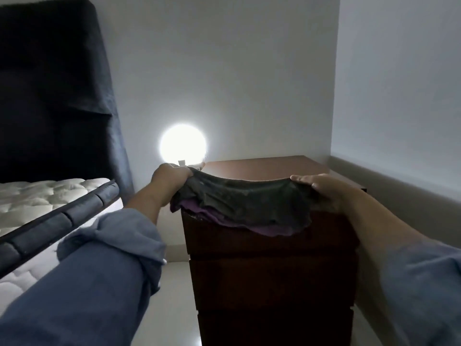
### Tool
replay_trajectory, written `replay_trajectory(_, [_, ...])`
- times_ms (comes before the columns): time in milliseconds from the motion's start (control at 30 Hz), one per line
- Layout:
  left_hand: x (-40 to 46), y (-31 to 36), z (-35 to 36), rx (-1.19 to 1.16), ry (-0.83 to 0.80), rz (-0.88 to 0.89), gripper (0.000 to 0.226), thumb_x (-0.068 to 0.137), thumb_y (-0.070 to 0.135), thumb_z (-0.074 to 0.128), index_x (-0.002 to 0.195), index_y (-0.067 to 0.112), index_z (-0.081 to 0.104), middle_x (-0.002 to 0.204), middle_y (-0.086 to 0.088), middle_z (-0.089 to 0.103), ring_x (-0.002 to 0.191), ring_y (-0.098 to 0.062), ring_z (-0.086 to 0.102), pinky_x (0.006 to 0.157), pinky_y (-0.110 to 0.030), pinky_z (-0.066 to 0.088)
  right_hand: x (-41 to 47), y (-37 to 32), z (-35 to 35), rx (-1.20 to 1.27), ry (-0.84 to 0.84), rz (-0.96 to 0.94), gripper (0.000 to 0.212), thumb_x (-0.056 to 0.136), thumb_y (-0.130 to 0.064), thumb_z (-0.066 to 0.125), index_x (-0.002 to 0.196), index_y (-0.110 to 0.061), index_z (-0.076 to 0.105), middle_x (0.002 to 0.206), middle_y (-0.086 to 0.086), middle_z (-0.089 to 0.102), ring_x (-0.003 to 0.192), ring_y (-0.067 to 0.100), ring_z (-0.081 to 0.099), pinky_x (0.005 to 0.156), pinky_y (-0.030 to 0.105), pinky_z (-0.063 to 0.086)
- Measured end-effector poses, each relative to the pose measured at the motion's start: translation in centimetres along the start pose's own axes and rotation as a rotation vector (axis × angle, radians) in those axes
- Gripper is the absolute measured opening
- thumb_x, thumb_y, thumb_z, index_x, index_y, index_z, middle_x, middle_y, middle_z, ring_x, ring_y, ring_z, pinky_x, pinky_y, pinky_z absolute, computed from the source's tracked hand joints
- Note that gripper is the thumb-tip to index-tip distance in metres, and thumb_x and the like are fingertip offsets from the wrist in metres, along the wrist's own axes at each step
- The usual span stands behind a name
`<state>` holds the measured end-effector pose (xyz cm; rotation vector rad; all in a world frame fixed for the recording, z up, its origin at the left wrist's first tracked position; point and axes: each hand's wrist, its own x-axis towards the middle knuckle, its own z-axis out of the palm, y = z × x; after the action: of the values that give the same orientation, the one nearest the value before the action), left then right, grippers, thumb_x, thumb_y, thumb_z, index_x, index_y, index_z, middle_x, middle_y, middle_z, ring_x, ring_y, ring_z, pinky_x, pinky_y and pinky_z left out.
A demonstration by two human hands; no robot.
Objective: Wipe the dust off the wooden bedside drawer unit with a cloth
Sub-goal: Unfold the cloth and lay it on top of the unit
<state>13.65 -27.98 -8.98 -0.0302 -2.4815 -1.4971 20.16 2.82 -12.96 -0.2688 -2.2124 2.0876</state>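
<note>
A: Where's the cloth [245, 208] right now?

B: Stretched between both hands over the front edge of the wooden bedside drawer unit [272, 275]. It's dark grey with a purple layer showing underneath, and its lower part droops onto the front corner and over the top drawer front

A: And the hands?

B: The left hand [172, 179] is closed around the cloth's left end, near the unit's back-left corner. The right hand [318, 189] pinches the right end, fingers curled over it, at the right side of the top. Both are gripping fabric, neither is spread wide

A: How far along would you say the wiping is?

B: Hard to call. The reddish top behind the cloth looks bare, but the room is too dim to tell dusted wood from undusted. My guess is that the top is in hand and the three drawer fronts and sides are left

A: Anything else hidden?

B: The fronts are nearly black in shadow and I can make out no handles. The unit's base runs off the bottom of the frame. A round glowing lamp [183, 144] against the wall behind the left hand washes out its own fitting. Left of that, a white quilted mattress [37, 198] and a dark headboard [50, 96]
</note>
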Motion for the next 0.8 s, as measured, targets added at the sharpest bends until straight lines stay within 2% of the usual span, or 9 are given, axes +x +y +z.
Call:
replay_trajectory(100, [-0.7, 4.1, 3.2, 0.081, 0.022, 0.097, 0.014, 0.083, 0.017, 0.061, 0.073, 0.006, 0.060, 0.078, -0.008, 0.058, 0.070, -0.022, 0.053, 0.063, -0.028, 0.046, 0.2, -3.7, 1.3, 0.025, 0.047, 0.001, 0.025, 0.084, -0.031, 0.068, 0.076, -0.009, 0.062, 0.064, 0.009, 0.055, 0.045, 0.017, 0.052, 0.043, 0.025, 0.046])
replay_trajectory(233, [-3.0, 10.1, 7.1, -0.046, -0.125, 0.259, 0.030, 0.083, 0.029, 0.064, 0.089, 0.000, 0.069, 0.086, -0.011, 0.070, 0.081, -0.026, 0.067, 0.068, -0.031, 0.057, -0.4, -7.9, 2.6, 0.124, -0.097, -0.017, 0.039, 0.091, -0.047, 0.053, 0.087, -0.009, 0.062, 0.089, 0.008, 0.063, 0.082, 0.021, 0.062, 0.072, 0.033, 0.055])
replay_trajectory(333, [-4.1, 13.5, 7.9, -0.247, -0.323, 0.194, 0.057, 0.095, 0.052, 0.039, 0.103, 0.004, 0.069, 0.098, -0.009, 0.072, 0.086, -0.024, 0.069, 0.062, -0.033, 0.058, -0.3, -9.8, 0.7, 0.162, -0.171, -0.042, 0.061, 0.087, -0.060, 0.046, 0.109, -0.004, 0.060, 0.103, 0.010, 0.066, 0.101, 0.026, 0.062, 0.086, 0.039, 0.052])
replay_trajectory(400, [-3.8, 14.4, 7.9, -0.278, -0.445, 0.200, 0.066, 0.099, 0.052, 0.022, 0.107, 0.007, 0.070, 0.100, -0.006, 0.072, 0.083, -0.022, 0.070, 0.059, -0.029, 0.054, -0.1, -10.2, -1.1, 0.139, -0.198, -0.063, 0.052, 0.086, -0.053, 0.053, 0.106, -0.007, 0.062, 0.098, 0.008, 0.065, 0.099, 0.025, 0.061, 0.086, 0.041, 0.052])
replay_trajectory(500, [-3.0, 14.5, 8.5, -0.317, -0.588, 0.215, 0.055, 0.102, 0.042, 0.019, 0.115, 0.013, 0.065, 0.104, -0.003, 0.072, 0.080, -0.018, 0.072, 0.058, -0.028, 0.056, 0.5, -9.8, -3.4, 0.005, -0.206, -0.099, 0.020, 0.091, -0.022, 0.055, 0.108, -0.012, 0.061, 0.103, 0.006, 0.060, 0.095, 0.020, 0.059, 0.077, 0.037, 0.052])
replay_trajectory(600, [-1.6, 13.8, 10.4, -0.207, -0.530, 0.331, 0.033, 0.099, 0.019, 0.037, 0.123, 0.020, 0.059, 0.114, 0.001, 0.069, 0.094, -0.015, 0.064, 0.066, -0.027, 0.051, 1.2, -9.6, -5.6, -0.150, -0.220, -0.116, 0.029, 0.092, -0.009, 0.051, 0.120, -0.013, 0.058, 0.105, 0.006, 0.057, 0.092, 0.018, 0.056, 0.067, 0.031, 0.053])
replay_trajectory(667, [-0.6, 12.9, 12.2, -0.067, -0.523, 0.454, 0.052, 0.089, -0.001, 0.047, 0.134, 0.025, 0.048, 0.134, -0.001, 0.053, 0.116, -0.020, 0.050, 0.085, -0.031, 0.048, 1.1, -10.0, -7.1, -0.264, -0.246, -0.127, 0.030, 0.092, -0.008, 0.050, 0.119, -0.015, 0.059, 0.104, 0.006, 0.057, 0.094, 0.020, 0.055, 0.068, 0.032, 0.052])
replay_trajectory(733, [-0.5, 12.1, 14.1, 0.057, -0.708, 0.458, 0.067, 0.085, -0.002, 0.054, 0.141, 0.030, 0.039, 0.138, 0.003, 0.039, 0.126, -0.020, 0.036, 0.105, -0.040, 0.034, 1.0, -10.6, -8.5, -0.371, -0.250, -0.142, 0.029, 0.091, -0.009, 0.049, 0.115, -0.018, 0.063, 0.107, 0.007, 0.059, 0.102, 0.023, 0.054, 0.077, 0.036, 0.049])
replay_trajectory(800, [-0.6, 11.5, 15.6, 0.116, -0.890, 0.370, 0.055, 0.088, 0.009, 0.058, 0.138, 0.028, 0.042, 0.124, 0.011, 0.043, 0.119, -0.013, 0.035, 0.109, -0.043, 0.024, 0.8, -11.5, -9.9, -0.454, -0.227, -0.139, 0.030, 0.091, -0.009, 0.049, 0.115, -0.019, 0.064, 0.118, 0.009, 0.060, 0.113, 0.026, 0.052, 0.083, 0.040, 0.047])
